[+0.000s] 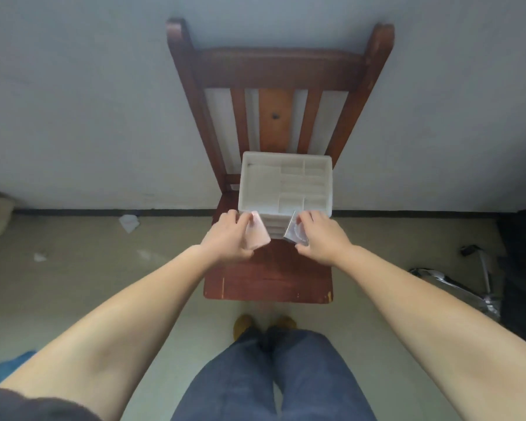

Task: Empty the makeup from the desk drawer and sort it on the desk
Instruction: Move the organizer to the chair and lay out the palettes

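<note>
At frame centre, a white organizer (286, 183) with a divided top tray sat on a wooden chair (268, 278) against the wall. The left hand (230, 238) had its fingers curled round a pink packet (257, 232) at the organizer's lower left corner. The right hand (322, 237) pinched a silvery clear case (294, 230) at its lower right corner.

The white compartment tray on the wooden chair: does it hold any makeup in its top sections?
No: the white compartment tray shows only bare sections, while each hand holds a flat item in front of it.
</note>
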`<state>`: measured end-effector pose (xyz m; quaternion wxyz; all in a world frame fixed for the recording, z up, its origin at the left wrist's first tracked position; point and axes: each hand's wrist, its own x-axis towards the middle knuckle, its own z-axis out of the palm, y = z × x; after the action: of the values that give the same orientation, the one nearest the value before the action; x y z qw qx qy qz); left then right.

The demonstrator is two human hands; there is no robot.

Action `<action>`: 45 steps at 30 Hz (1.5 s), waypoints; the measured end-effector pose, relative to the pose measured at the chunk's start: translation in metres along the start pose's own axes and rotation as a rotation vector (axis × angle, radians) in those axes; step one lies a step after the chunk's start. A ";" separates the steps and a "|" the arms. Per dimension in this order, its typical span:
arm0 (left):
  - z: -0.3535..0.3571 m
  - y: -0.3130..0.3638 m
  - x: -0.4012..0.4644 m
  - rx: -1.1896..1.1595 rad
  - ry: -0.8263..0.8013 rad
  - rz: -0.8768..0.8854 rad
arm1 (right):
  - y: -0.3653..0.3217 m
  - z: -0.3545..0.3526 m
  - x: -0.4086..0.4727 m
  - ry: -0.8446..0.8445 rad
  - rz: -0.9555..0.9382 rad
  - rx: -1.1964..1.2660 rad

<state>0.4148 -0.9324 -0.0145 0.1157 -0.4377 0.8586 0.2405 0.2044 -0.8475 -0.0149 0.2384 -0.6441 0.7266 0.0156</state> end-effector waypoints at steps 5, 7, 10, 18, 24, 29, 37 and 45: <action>-0.031 0.013 -0.015 0.060 0.242 -0.062 | -0.006 -0.039 0.005 0.135 -0.183 -0.103; -0.030 0.020 -0.026 0.067 0.315 -0.129 | -0.007 -0.045 0.010 0.114 -0.275 -0.140; -0.015 0.033 -0.054 0.012 0.377 -0.336 | -0.007 -0.045 0.016 0.049 -0.443 -0.241; 0.066 0.093 -0.181 -0.186 0.419 -0.859 | -0.050 -0.026 -0.017 -0.107 -0.975 -0.458; 0.132 0.155 -0.315 -0.325 0.520 -1.293 | -0.128 0.020 -0.105 -0.152 -1.347 -0.563; 0.200 0.245 -0.416 -0.424 0.592 -1.603 | -0.167 0.059 -0.220 -0.193 -1.678 -0.623; 0.325 0.436 -0.542 -0.543 0.655 -1.954 | -0.155 0.143 -0.437 -0.274 -2.034 -0.671; 0.426 0.599 -0.633 -0.641 0.682 -2.267 | -0.103 0.219 -0.655 -0.403 -2.394 -0.740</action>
<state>0.2993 0.0271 0.0659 -0.0841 -0.9862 -0.1196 0.0775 0.4103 -0.1847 0.0601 0.0157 -0.9099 -0.4048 0.0897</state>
